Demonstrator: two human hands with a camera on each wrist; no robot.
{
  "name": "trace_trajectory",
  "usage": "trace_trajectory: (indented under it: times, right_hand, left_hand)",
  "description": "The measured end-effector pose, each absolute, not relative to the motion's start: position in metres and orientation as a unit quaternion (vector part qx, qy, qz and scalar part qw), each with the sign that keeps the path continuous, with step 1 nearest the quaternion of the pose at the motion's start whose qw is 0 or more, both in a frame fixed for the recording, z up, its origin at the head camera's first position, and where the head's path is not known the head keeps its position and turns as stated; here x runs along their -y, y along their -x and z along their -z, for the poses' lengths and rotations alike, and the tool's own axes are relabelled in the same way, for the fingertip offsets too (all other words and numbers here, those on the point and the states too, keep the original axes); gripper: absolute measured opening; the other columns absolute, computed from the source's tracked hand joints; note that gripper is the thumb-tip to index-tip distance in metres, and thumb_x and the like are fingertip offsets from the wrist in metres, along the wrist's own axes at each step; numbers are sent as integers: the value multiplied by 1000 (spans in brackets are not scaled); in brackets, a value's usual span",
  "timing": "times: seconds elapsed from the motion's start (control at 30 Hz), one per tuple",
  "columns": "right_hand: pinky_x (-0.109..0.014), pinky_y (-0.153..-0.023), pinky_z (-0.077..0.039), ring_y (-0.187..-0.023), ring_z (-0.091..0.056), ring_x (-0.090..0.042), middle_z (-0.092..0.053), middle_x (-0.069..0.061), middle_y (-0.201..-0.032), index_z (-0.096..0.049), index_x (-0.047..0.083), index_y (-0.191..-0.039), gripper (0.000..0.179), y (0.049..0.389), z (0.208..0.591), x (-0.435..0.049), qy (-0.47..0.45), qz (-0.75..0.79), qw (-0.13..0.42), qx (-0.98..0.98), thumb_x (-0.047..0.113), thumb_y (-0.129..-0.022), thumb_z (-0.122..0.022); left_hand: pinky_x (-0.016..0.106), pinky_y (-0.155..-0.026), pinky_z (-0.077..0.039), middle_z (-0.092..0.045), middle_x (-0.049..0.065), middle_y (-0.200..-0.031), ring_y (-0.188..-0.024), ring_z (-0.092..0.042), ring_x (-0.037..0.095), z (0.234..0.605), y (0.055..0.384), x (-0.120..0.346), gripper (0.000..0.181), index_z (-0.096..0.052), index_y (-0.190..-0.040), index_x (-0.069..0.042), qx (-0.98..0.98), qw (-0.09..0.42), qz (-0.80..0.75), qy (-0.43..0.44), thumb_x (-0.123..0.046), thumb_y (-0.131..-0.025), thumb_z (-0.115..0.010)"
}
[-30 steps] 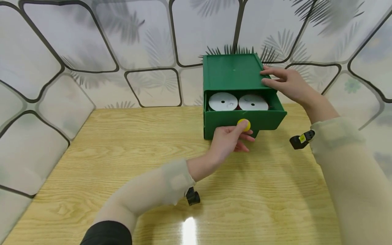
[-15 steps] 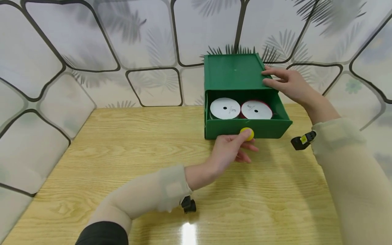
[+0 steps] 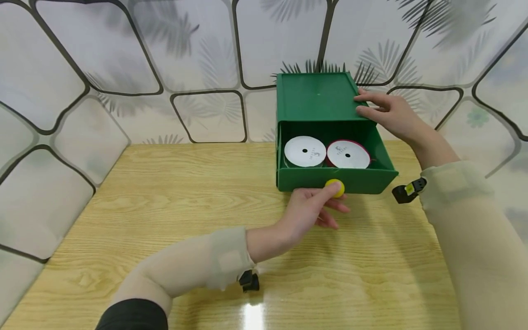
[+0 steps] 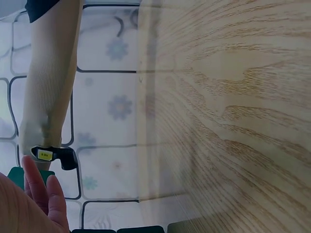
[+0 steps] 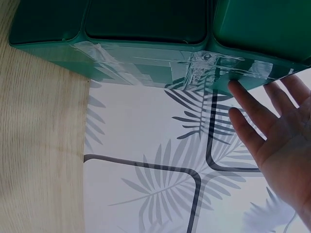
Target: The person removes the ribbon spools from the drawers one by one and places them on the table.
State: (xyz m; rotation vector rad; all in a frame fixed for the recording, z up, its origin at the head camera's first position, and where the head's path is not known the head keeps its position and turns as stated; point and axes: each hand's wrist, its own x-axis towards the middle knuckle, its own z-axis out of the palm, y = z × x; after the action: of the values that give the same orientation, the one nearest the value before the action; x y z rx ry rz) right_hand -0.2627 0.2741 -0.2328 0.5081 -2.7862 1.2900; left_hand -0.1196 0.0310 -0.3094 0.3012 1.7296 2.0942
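Note:
A green drawer box [image 3: 316, 96] stands against the back wall, its drawer [image 3: 367, 181] pulled out toward me. My left hand [image 3: 304, 213] pinches the round yellow knob [image 3: 339, 187] on the drawer front, with the other fingers extended below it. Inside lie two white-faced ribbon spools, a left spool [image 3: 298, 152] and a red-rimmed right spool [image 3: 349, 158]. At the box's upper right edge rests my right hand [image 3: 393, 112], its fingers fairly straight. Fingertips [image 5: 238, 90] touch the taped side in the right wrist view. The left wrist view hides the knob.
The wood-grain table [image 3: 177, 183] spreads left and in front of the box. Patterned cloth [image 3: 194, 50] hangs behind and at the left. Black wrist cameras are strapped to both sleeves, a left camera [image 3: 249, 280] and a right camera [image 3: 406, 191].
The drawer has slid farther out toward me, together with my left hand on the knob. More of both spools shows. My right hand has stayed at the box's edge.

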Motion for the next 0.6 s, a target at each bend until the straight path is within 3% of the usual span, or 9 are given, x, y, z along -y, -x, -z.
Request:
trace_trajectory:
  times: [0.6]
  right_hand:
    - [-59,-109,-22,-135,-31,-47,-21,-6,-159,-42,6,-147,54,263,234,-273,-159,-418,18,894,32,-100,-53]
  left_hand:
    - [31,-65,-53,-73,8,-89,-52,-61,17,316,119,0,39,-72,-110,-3,-680,235,-678,-148,-37,-99,-56]
